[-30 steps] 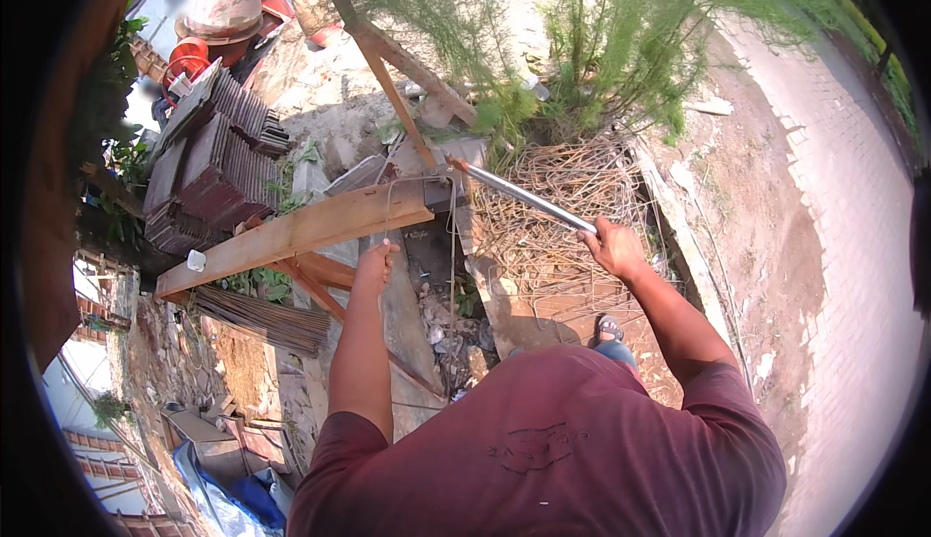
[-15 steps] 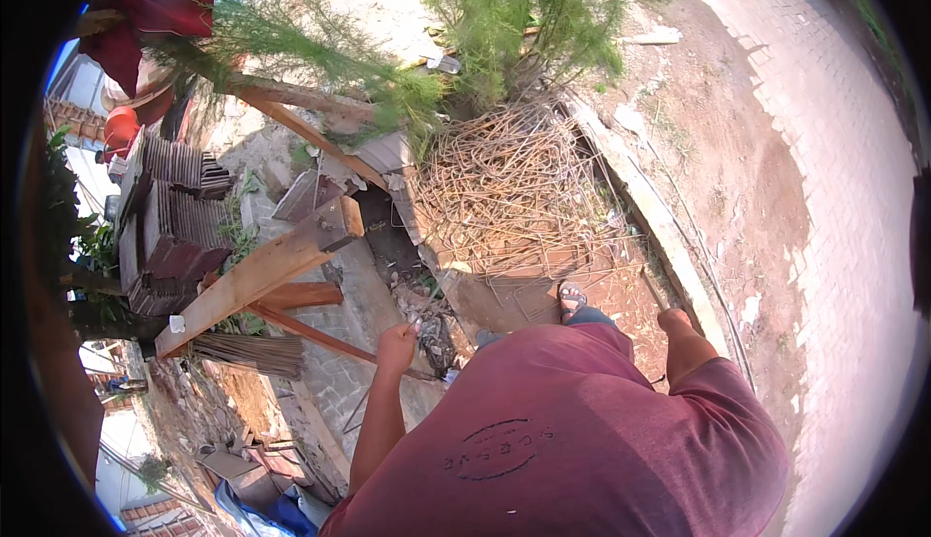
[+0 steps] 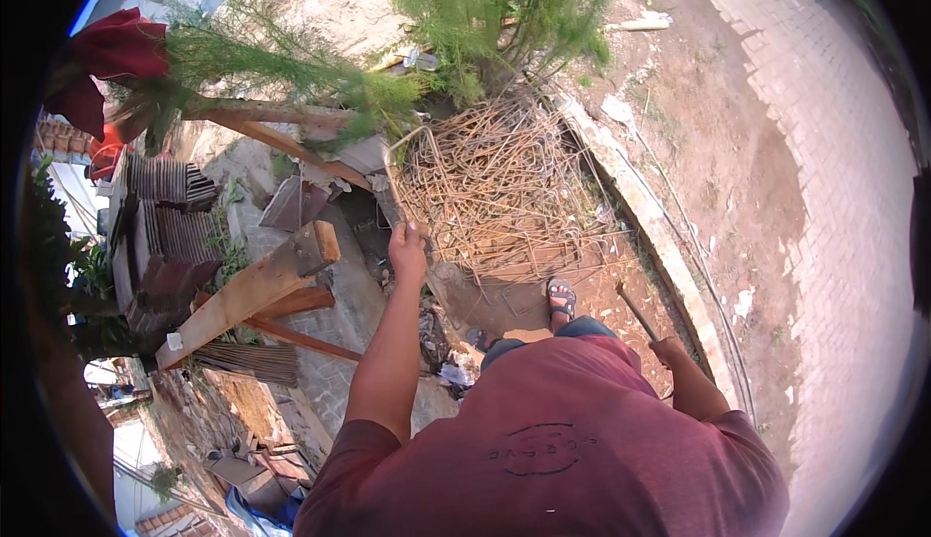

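My left hand [image 3: 408, 249] is raised ahead of me and closed, at the left edge of a pile of rusty bent steel rods [image 3: 504, 188]. A thin bent rod [image 3: 390, 164] shows just beyond its fingers; whether the hand grips it I cannot tell. Down at my right side, my right hand [image 3: 667, 351] is wrapped round a dark, slim bar [image 3: 636, 310]. The bar's far end points forward over the dirt by the pile. My sandalled right foot [image 3: 561, 300] stands at the near edge of the rods.
A thick wooden beam [image 3: 262, 280] juts out at the left, with stacked roof tiles [image 3: 175, 217] behind it. A feathery green bush [image 3: 495, 23] grows beyond the pile. A low concrete curb [image 3: 635, 207] and a paved path [image 3: 853, 246] run along the right.
My left hand has moved forward and up toward the pile's left edge. My right arm has shifted slightly, and the bar now shows clearly. My body has moved a little, showing the left sandal.
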{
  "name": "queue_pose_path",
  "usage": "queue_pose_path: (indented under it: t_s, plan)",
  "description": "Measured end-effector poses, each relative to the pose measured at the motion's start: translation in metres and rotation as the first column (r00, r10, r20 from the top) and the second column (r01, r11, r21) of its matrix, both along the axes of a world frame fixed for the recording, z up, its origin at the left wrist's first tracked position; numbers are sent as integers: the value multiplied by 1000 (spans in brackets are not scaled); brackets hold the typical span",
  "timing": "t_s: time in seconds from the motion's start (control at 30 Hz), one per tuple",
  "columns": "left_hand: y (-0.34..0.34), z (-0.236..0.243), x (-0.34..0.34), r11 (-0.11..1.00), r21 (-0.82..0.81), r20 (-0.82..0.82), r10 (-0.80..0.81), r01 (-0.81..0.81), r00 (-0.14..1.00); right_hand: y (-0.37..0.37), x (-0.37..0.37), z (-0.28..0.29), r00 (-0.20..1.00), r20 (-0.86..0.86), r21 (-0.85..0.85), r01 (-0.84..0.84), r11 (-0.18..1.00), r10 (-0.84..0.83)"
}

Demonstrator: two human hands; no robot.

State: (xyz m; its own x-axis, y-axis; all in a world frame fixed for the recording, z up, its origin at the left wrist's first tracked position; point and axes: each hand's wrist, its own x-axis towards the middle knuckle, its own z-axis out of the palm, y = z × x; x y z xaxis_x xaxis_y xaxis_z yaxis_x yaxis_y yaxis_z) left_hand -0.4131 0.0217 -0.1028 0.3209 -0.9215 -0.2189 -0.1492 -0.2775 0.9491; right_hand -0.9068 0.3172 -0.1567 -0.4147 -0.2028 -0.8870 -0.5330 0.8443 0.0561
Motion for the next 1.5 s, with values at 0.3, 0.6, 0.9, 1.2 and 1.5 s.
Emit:
queue_pose_path:
  t_s: [0.3,0.6,0.9,1.2,1.5]
  plan:
    - [-75,35,-41,994,-56,522,-52,96,851,-118,0,-8,936,59,-405,-295,865,347]
    - [317,-38,111,641,752,429,-299,-153,852,-125,5,-49,956,27,20,-293,956,292]
    - [613,-64,165,243,668,568,444,-703,693,-152,52,-96,274,110,127,-957,260,955]
    - [507,-79,177,633,620,308,347,-463,886,-213,409,81,29,-72,-468,-884,-8,997]
    - [605,-94,340,348,350,291,842,-869,454,-198,681,223,315,-490,-835,-438,-334,813]
